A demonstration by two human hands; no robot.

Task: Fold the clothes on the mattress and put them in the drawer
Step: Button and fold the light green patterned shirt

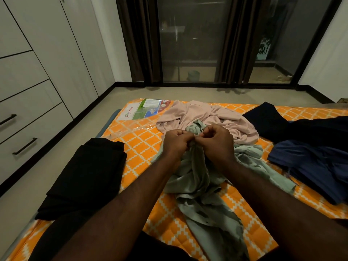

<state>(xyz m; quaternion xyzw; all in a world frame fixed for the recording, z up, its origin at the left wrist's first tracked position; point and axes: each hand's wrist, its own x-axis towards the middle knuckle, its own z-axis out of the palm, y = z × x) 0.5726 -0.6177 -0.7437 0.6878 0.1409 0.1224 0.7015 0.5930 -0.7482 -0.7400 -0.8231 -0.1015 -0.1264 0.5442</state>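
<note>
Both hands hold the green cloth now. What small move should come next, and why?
Probably draw the left hand and right hand apart along the edge of the green garment that they pinch, to spread it. It lies crumpled and twisted on the orange mattress, partly over the pink garment, so it cannot be folded yet.

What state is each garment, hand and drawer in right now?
left hand, pinching the green garment at its edge.
right hand, pinching the same edge, beside the left.
green garment, crumpled, unfolded, partly lifted.
pink garment, crumpled, unfolded.
black garment, folded, at the left edge of the mattress.
navy garment, loosely heaped, unfolded.
drawers, closed.
</note>
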